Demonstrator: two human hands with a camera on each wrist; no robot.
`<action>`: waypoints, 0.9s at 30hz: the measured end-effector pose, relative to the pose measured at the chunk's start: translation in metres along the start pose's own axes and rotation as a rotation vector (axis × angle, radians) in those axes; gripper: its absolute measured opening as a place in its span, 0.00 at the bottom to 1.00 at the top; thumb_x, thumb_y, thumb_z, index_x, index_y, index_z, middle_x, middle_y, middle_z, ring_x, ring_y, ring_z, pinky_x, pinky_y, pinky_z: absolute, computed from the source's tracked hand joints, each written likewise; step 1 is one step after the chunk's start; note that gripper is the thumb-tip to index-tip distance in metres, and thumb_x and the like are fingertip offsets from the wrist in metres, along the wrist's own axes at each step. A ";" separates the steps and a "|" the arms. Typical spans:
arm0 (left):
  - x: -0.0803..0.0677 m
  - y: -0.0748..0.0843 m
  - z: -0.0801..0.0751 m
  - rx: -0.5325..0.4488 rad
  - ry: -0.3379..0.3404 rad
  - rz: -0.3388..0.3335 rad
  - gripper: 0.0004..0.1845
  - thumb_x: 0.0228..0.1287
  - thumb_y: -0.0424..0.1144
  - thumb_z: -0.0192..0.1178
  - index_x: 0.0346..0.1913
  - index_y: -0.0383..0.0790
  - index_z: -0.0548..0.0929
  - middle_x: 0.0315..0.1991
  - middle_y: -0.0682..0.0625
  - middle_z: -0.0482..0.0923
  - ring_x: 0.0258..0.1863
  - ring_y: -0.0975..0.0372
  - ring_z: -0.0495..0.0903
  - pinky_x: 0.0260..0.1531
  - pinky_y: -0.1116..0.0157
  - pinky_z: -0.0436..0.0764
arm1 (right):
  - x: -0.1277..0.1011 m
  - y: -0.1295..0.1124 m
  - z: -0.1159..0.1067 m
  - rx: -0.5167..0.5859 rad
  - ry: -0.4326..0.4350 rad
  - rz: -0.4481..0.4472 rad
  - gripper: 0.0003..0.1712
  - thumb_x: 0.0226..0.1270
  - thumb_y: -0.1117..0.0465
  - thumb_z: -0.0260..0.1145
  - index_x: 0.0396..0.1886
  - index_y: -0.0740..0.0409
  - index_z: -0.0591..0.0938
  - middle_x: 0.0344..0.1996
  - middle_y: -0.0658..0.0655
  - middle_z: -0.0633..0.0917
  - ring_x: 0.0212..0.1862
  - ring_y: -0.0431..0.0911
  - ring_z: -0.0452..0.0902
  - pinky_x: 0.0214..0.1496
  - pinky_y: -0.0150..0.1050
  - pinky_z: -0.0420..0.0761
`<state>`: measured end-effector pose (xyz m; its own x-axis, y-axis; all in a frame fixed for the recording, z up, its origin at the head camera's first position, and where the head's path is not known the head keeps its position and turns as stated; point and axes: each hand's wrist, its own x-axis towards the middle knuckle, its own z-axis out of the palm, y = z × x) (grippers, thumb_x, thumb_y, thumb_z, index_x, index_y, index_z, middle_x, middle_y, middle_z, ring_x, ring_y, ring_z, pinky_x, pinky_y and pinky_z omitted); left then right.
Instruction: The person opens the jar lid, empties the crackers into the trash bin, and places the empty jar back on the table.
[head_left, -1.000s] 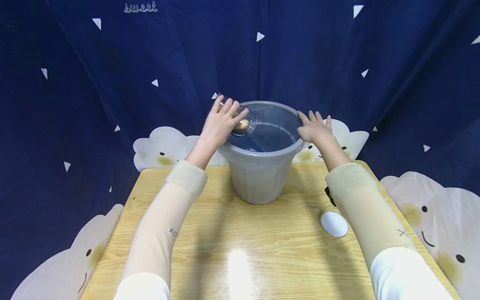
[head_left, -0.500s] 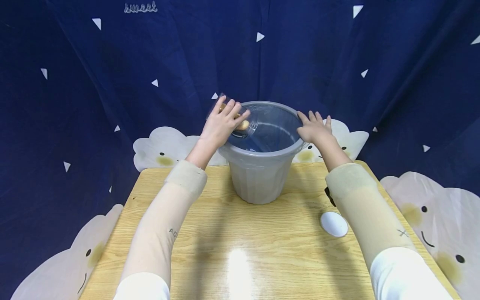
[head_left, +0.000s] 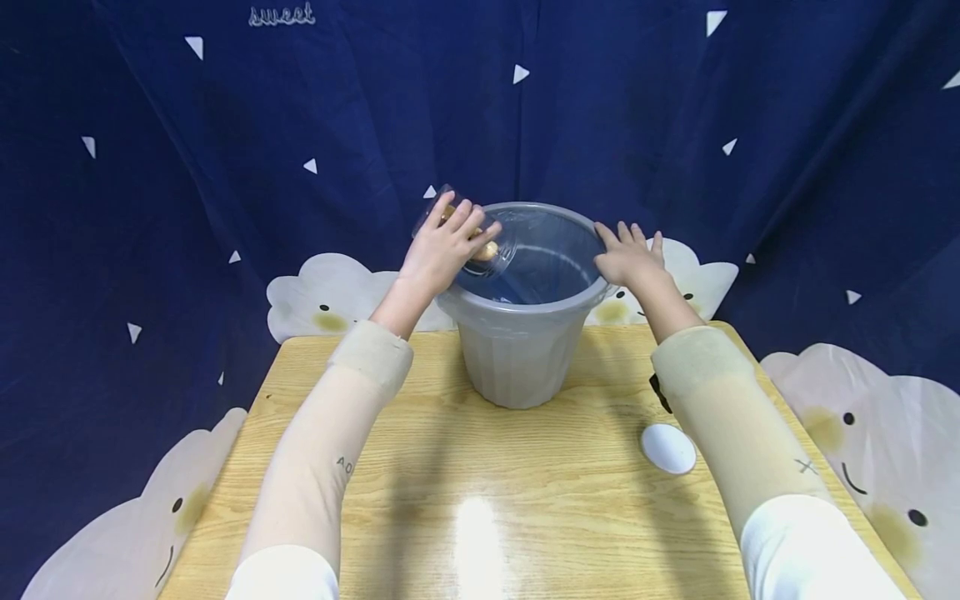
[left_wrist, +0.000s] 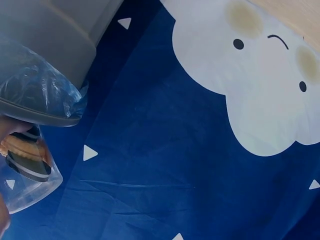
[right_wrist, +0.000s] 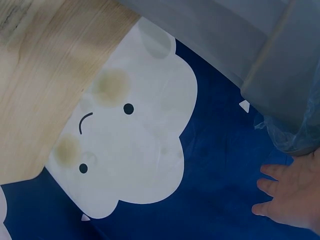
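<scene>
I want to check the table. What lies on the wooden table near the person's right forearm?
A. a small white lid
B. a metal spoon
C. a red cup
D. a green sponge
A: a small white lid lies flat on the table, beside the right forearm.

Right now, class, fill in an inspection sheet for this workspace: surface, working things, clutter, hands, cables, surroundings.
Surface: wooden table, glossy, with a light glare near its front.
Working things: grey bin lined with a clear bag, upright at the table's back; clear jar with biscuits inside, tipped over the bin's left rim.
Clutter: white lid lying flat by the right forearm.
Hands: left hand grips the jar; right hand rests on the bin's right rim, fingers straight.
Cables: nothing seen.
Surroundings: dark blue curtain with white triangles and cloud faces.
</scene>
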<state>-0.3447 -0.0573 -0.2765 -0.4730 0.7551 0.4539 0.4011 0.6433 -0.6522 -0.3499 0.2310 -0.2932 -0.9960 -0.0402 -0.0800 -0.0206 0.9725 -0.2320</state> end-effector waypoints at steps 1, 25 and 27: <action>0.000 0.000 0.000 0.005 0.000 0.002 0.28 0.59 0.26 0.51 0.60 0.55 0.70 0.54 0.47 0.66 0.57 0.53 0.62 0.65 0.52 0.50 | 0.000 0.000 0.000 -0.001 -0.001 0.000 0.36 0.64 0.58 0.36 0.73 0.53 0.41 0.70 0.69 0.39 0.69 0.62 0.26 0.63 0.62 0.23; -0.002 -0.013 -0.007 0.053 0.107 0.011 0.24 0.61 0.26 0.45 0.57 0.55 0.71 0.52 0.47 0.66 0.56 0.54 0.62 0.65 0.55 0.52 | 0.000 0.001 0.000 0.000 0.006 -0.011 0.37 0.64 0.57 0.37 0.73 0.54 0.42 0.69 0.70 0.41 0.69 0.63 0.27 0.63 0.62 0.24; -0.003 -0.014 -0.007 0.050 0.113 0.013 0.24 0.62 0.26 0.44 0.57 0.54 0.71 0.52 0.47 0.66 0.55 0.54 0.62 0.65 0.54 0.52 | 0.000 0.000 0.000 0.004 0.005 -0.010 0.37 0.64 0.57 0.37 0.73 0.53 0.42 0.69 0.70 0.40 0.69 0.63 0.27 0.63 0.62 0.23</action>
<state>-0.3433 -0.0670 -0.2644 -0.3759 0.7743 0.5090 0.3657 0.6287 -0.6863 -0.3501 0.2311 -0.2931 -0.9961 -0.0493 -0.0731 -0.0307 0.9711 -0.2367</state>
